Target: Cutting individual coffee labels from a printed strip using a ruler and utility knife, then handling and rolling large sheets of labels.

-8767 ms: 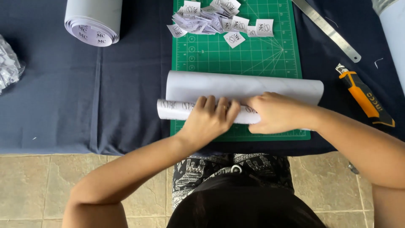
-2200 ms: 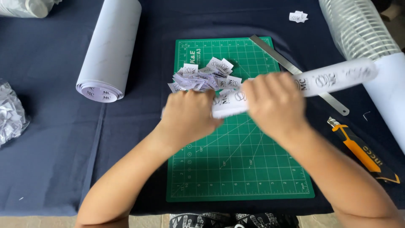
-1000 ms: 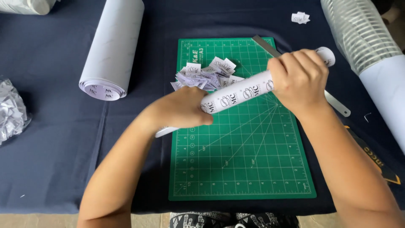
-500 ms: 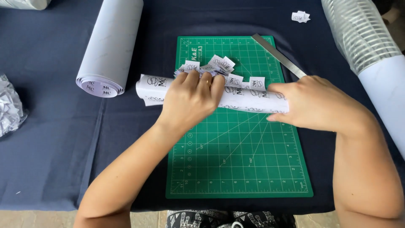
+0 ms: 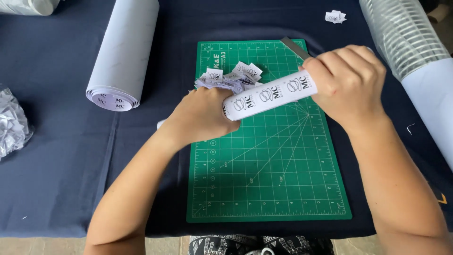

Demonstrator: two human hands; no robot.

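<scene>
A tightly rolled white printed sheet [image 5: 269, 95] is lifted above the green cutting mat [image 5: 269, 189], tilted up to the right. My left hand [image 5: 203, 115] grips its lower left end. My right hand [image 5: 349, 80] is wrapped around its upper right end. Just behind the roll, a pile of small cut paper labels [image 5: 233, 78] lies on the mat's far part.
A large white paper roll [image 5: 125, 52] lies on the dark blue cloth at left. A stack of clear cups in a sleeve [image 5: 406, 38] runs along the right. A metal ruler [image 5: 295, 47] pokes out behind my right hand. Crumpled plastic [image 5: 12, 125] sits at far left; a few labels [image 5: 335, 16] at top.
Half a second ago the roll lay flat on the mat under both hands. Now both hands have raised it off the mat and tilted its right end upward.
</scene>
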